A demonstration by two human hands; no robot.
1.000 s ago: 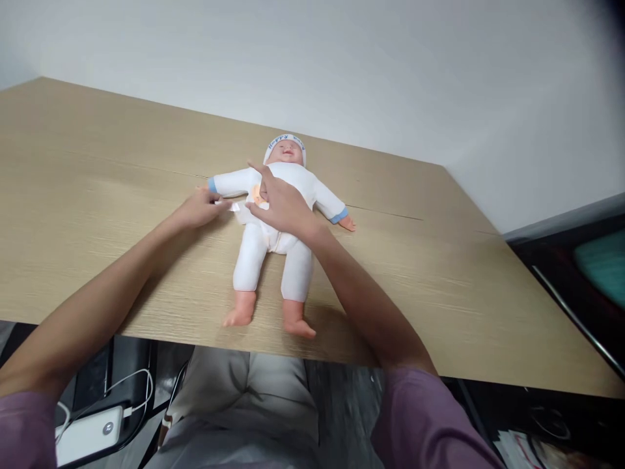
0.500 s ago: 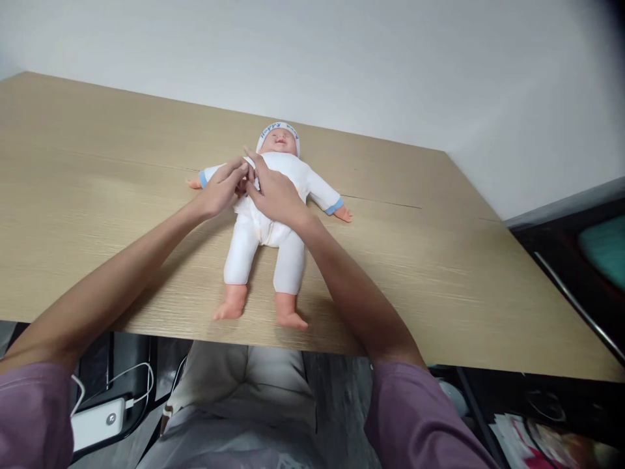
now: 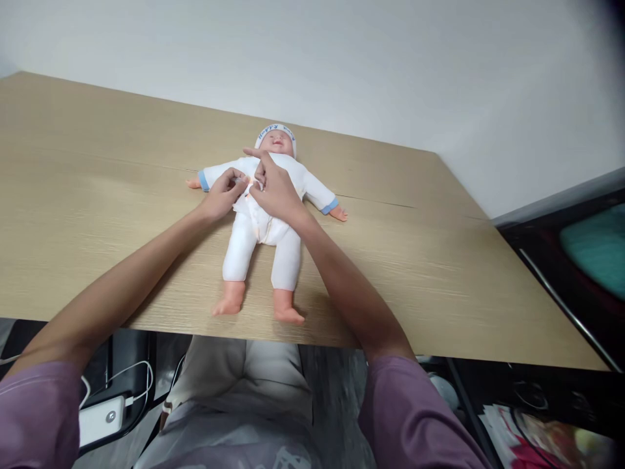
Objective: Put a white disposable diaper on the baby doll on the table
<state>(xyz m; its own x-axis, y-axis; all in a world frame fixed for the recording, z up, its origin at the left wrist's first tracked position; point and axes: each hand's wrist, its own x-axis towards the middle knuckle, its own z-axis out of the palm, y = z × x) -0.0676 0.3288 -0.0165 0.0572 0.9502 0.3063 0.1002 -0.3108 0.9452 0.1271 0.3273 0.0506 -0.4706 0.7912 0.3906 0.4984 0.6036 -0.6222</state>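
Observation:
A baby doll (image 3: 287, 257) in white clothes with blue cuffs and a lettered white cap lies face up, feet toward me. Around its hips and belly is a white diaper (image 3: 261, 225) with faint orange marks. At the waist, my left hand (image 3: 225, 195) is closed, its thumb and fingers pinching a pale edge of the diaper. My right hand (image 3: 279, 192) rests over the doll's belly, thumb and curled fingers closed at the diaper's front, index finger stretched toward the chest. Exactly what lies between the right fingertips is partly hidden.
The wooden table (image 3: 107, 215) meets a pale wall (image 3: 342, 65) at the back. Below its front edge are a white power bank (image 3: 100, 420) with a cable, at left, and papers (image 3: 502, 433) at right. A dark frame (image 3: 537, 260) borders the right side.
My hands, which were touching at the diaper's waist, have drawn slightly apart. The left moved a little down, and the right index finger now points left.

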